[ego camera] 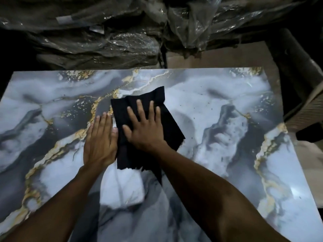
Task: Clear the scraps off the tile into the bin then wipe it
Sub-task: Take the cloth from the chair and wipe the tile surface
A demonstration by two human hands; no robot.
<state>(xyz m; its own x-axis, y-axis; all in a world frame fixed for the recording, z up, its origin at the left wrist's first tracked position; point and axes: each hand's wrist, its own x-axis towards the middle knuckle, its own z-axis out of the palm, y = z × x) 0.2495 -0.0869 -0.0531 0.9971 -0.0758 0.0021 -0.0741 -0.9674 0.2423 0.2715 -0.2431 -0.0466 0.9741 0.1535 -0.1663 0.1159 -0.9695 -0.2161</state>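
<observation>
Two hands lie flat on the large marble-patterned tile, and we see them from above. The right hand presses a black cloth onto the tile near its middle, with the fingers straight and spread apart. The left hand rests just beside the cloth, palm down on the bare tile, its fingers straight and close together; its thumb touches the left edge of the cloth. Neither hand is curled around anything.

The near part of the cloth is hidden under the right wrist and forearm, so we cannot tell how far it reaches there. Small dark specks are scattered on the tile to the right of the cloth; perhaps they are leftover scraps, but they are too small to be sure. The tile is cut off at the bottom and the left of the view.

Behind the tile we see crumpled plastic sheeting in deep shadow. At the right edge stands a dark object, blurred, which we cannot name.
</observation>
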